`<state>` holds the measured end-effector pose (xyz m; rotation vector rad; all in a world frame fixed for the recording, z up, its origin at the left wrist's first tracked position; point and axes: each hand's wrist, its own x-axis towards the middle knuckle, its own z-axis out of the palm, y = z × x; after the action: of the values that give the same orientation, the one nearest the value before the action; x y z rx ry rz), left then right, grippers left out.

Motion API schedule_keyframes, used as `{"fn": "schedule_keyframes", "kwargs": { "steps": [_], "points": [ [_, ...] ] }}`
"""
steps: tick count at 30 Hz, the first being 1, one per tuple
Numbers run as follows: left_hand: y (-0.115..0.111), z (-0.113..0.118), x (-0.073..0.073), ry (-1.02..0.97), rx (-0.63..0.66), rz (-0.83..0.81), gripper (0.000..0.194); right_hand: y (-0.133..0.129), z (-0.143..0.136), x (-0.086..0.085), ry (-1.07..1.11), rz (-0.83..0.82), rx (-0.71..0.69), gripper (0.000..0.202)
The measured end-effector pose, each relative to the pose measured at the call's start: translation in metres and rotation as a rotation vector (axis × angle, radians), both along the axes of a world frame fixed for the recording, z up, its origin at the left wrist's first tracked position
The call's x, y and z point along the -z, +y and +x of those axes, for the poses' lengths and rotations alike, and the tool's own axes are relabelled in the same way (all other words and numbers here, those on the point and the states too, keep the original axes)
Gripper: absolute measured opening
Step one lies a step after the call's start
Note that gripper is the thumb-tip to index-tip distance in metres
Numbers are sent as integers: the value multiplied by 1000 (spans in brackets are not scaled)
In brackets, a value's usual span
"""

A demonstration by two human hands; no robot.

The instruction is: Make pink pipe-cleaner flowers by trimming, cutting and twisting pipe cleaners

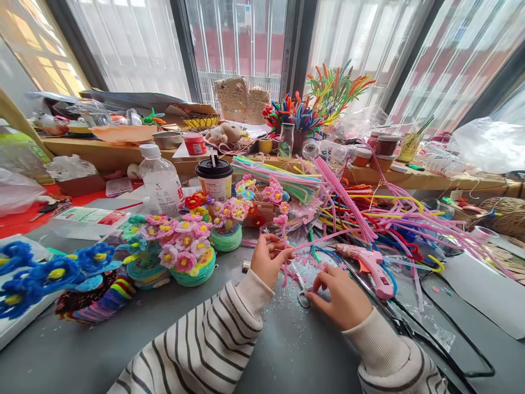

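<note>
Left hand [271,258]: fingertips pinched together on a pink fuzzy stem [285,280], near the middle of the worktop [279,364].
Stem: upright in the left hand, a pink flower [280,220] above the fingers, lower end below them.
Right hand [340,295]: fingers curled at the handle of the scissors [303,285]; cannot tell whether they grasp it.
Scissors: one handle ring visible beside the right fingertips, blades directed toward the stem.
Glitter [275,305]: scattered over the middle of the worktop, around the scissors.
Glue gun [372,269]: on its side, between the right hand and the worktop's right edge.
Flowerpots: pink-flowered pot [192,275] left of the left hand; blue flowers [55,272] toward the worktop's left edge.
Far edge: bottle [162,183], lidded cup [214,185] and, farther right, pink fuzzy wires [344,200].
</note>
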<state>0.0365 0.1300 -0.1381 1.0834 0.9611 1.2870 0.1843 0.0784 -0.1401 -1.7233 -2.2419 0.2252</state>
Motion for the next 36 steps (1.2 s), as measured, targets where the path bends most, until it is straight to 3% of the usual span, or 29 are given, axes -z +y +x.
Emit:
{"fn": "schedule_keyframes", "kwargs": {
  "steps": [9, 17, 23, 31, 36],
  "points": [
    [2, 0, 2, 8, 18, -58, 30, -3, -7, 11, -127, -28, 107, 8],
    [0, 1, -1, 14, 16, -67, 30, 2, -11, 18, -168, -59, 352, 9],
    [0, 1, -1, 30, 32, -59, 30, 7, -4, 15, 107, -8, 323, 13],
    [1, 1, -2, 40, 32, -62, 30, 9, -11, 24, 742, -26, 260, 19],
    [0, 1, -1, 29, 49, -67, 31, 5, -23, 22, 1101, -152, 200, 28]
  ]
}}
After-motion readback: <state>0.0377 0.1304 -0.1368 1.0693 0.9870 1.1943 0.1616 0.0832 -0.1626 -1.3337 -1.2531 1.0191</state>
